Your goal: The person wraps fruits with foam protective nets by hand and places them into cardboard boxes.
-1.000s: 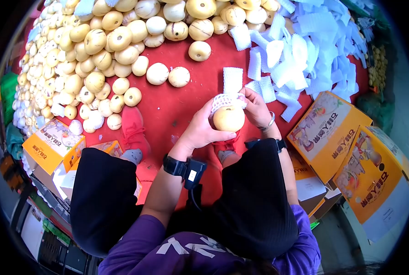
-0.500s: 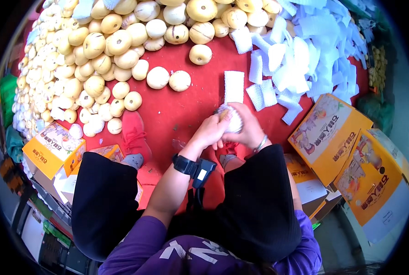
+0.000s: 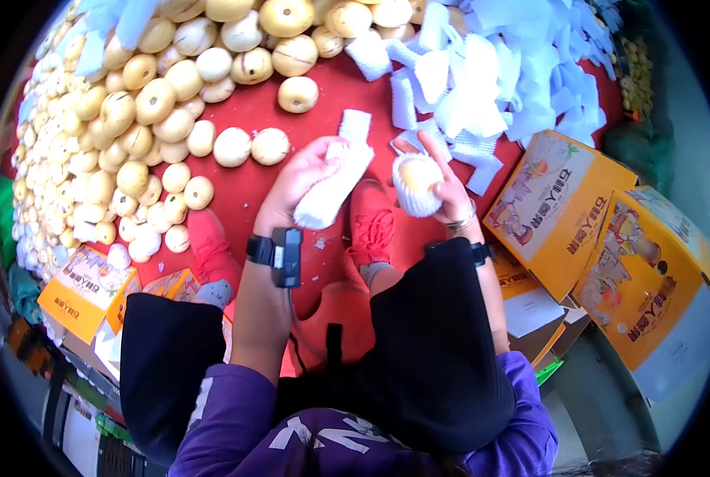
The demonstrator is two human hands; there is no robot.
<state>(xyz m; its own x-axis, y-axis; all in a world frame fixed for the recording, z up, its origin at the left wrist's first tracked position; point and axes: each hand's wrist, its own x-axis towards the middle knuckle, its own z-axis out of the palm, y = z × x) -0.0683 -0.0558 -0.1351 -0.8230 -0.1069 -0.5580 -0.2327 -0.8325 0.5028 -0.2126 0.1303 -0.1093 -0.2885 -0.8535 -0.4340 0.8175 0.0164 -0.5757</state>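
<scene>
My left hand [image 3: 301, 176] has its fingers closed around a white foam net sleeve [image 3: 331, 191], which slants down over the red cloth. Another foam sleeve [image 3: 355, 123] lies just behind it, partly covered. In my right hand [image 3: 448, 184] is a pale yellow pepino melon [image 3: 420, 173], with a white foam net around its lower part and the top bare. Its forefinger points upward beside the fruit. The two hands are apart, above my red shoes [image 3: 372, 230].
A big heap of pepino melons [image 3: 154, 100] covers the left and far side of the red cloth [image 3: 315, 115]. Loose foam sleeves [image 3: 522, 79] are piled at the far right. Orange and white cartons stand at right [image 3: 562, 211] and left [image 3: 88, 290].
My hands were together on a foam-covered pepino melon. Now they have separated: the left has moved left with a foam sleeve, the right holds the melon. The view has shifted slightly right.
</scene>
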